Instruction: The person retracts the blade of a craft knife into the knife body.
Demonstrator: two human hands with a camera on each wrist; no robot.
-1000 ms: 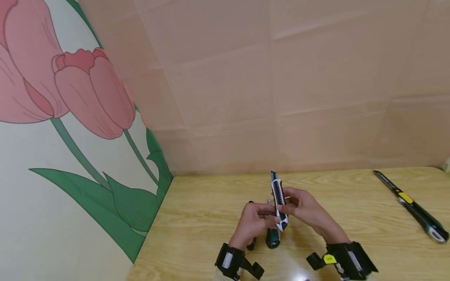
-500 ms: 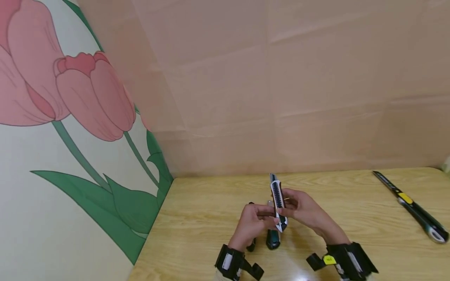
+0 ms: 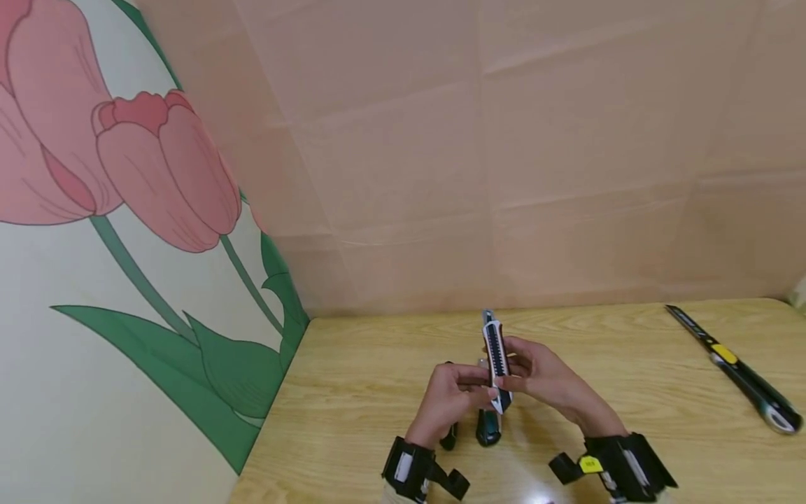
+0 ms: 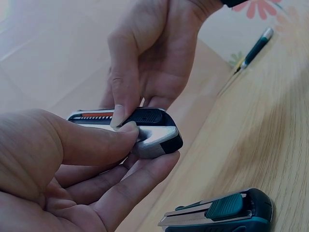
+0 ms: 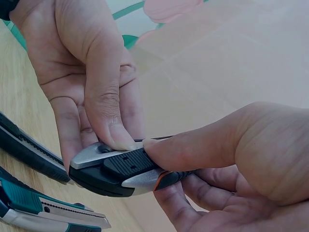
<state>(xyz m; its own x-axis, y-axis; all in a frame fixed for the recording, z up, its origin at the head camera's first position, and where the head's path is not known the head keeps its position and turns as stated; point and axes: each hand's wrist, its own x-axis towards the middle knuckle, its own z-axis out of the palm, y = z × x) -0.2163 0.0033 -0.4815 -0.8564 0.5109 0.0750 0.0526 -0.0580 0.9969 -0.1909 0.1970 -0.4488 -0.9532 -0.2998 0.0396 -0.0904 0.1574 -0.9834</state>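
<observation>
A silver and black utility knife [image 3: 496, 350] is held up above the table, its blade end pointing away. My left hand [image 3: 444, 400] pinches the butt end, thumb on top and fingers beneath. From the other side my right hand [image 3: 546, 374] grips the body. Its thumb lies at the ribbed black slider [image 5: 128, 163] in the right wrist view. A short length of blade [image 3: 487, 315] sticks out at the far end. Beneath the hands, a green utility knife [image 3: 488, 428] lies on the table, and a dark cutter [image 3: 450, 438] is partly hidden by my left hand.
A long black and green cutter with a yellow slider [image 3: 752, 388] lies at the right of the wooden table [image 3: 359, 392]. Brown sheeting [image 3: 403, 154] hangs behind the table. The wall [image 3: 75, 392] at left carries painted tulips.
Both hands keep their hold on the utility knife and have barely shifted. The blade seems to stick out slightly less than a second ago.
</observation>
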